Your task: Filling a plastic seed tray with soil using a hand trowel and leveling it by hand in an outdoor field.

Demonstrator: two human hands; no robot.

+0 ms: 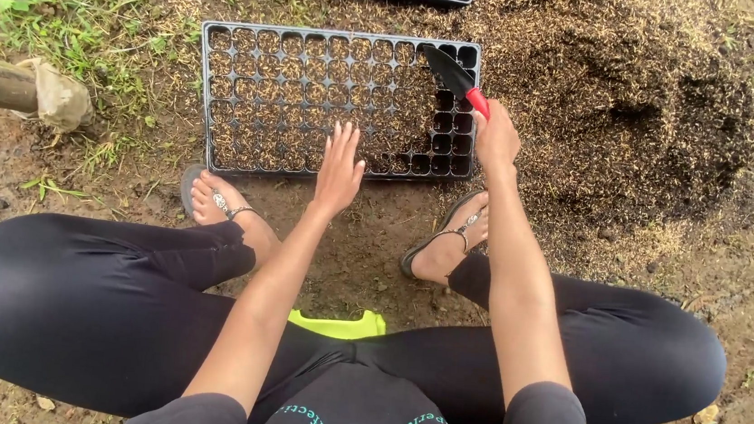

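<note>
Black-clad knees frame the view. The left hand lies flat, fingers spread and holding nothing, on the near edge of the black plastic seedling tray. The right hand grips a red-handled black trowel over the tray's far right corner, beside the husk-and-soil heap.

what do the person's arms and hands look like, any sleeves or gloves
Both hands are bare, with no gloves: the left hand and the right hand. No rings, watch or bracelets show. The forearms are uncovered; short dark grey sleeves end near the elbows, matching the dark top.
</note>
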